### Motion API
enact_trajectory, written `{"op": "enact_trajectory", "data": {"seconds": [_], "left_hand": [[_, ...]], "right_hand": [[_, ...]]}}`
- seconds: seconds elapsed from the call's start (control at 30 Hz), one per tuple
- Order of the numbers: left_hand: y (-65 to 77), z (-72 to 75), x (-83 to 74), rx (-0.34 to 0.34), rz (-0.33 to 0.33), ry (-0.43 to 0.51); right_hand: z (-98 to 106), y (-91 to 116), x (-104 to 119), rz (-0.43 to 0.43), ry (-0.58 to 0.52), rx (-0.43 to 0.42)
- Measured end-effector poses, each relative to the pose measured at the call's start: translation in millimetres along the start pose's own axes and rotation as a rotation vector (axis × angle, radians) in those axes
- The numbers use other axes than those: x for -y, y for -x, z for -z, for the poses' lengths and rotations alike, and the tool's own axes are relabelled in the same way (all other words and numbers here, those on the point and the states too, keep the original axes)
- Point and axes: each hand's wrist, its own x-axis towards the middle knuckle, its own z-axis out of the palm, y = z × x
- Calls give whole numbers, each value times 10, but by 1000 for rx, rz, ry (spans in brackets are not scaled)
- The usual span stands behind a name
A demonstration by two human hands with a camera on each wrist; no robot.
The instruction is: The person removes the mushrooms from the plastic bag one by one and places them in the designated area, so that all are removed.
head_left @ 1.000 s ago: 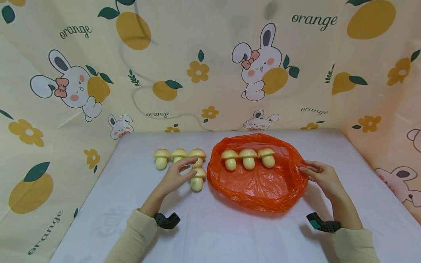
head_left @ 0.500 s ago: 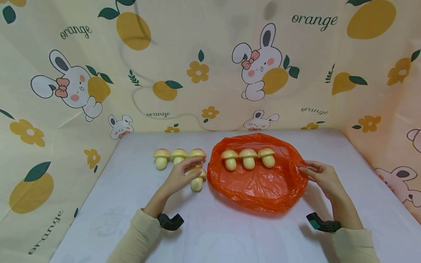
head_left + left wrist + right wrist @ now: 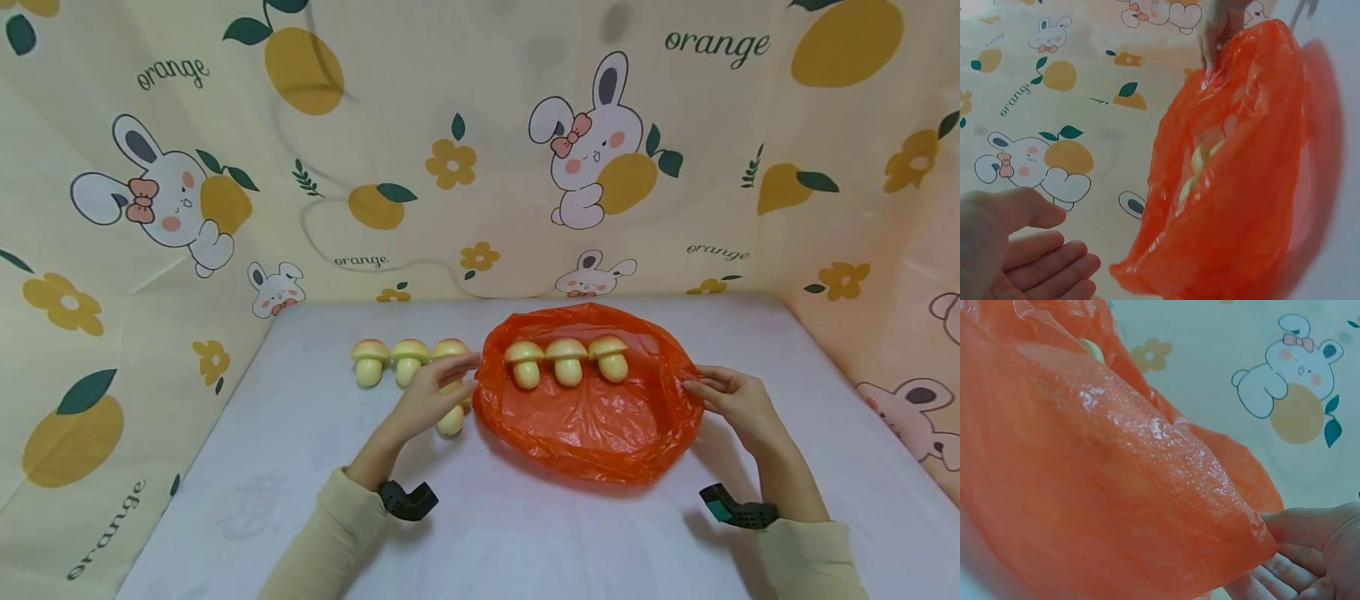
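Observation:
An orange-red plastic bag (image 3: pixel 592 469) lies with its mouth spread wide, and three toy mushrooms (image 3: pixel 567 371) with pinkish caps form a row inside. My right hand (image 3: pixel 742 408) pinches the bag's right rim between thumb and fingers, as the right wrist view also shows. Close by the left rim is my left hand (image 3: pixel 423 406), empty, its fingers extended; the left wrist view shows a gap between these fingers and the bag. Several more toy mushrooms (image 3: pixel 369 363) stand left of the bag, and my left hand partly covers a nearer one (image 3: pixel 450 422).
All of this rests on a white table (image 3: pixel 525 542). Behind it and along both sides hangs a cream cloth (image 3: pixel 480 125) printed with rabbits and oranges. Each wrist carries a dark camera mount (image 3: pixel 408 502).
My left hand has moved right, from over the loose mushrooms to the bag's left rim. The right hand keeps its hold, and the bag and mushrooms have stayed put.

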Motion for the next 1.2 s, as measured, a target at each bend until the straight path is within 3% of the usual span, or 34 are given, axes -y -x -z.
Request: {"op": "enact_trajectory", "data": {"seconds": [0.47, 0.83, 1.1, 1.2], "left_hand": [[-214, -242, -68, 38, -25, -7], [-352, -407, -117, 27, 21, -183], [-458, -547, -178, 69, -34, -285], [-504, -585, -202, 79, -20, -298]], "right_hand": [[6, -12, -11, -2, 19, 2], [-6, -3, -3, 3, 23, -1], [2, -1, -11, 10, -3, 0], [4, 0, -9, 15, -5, 0]]}}
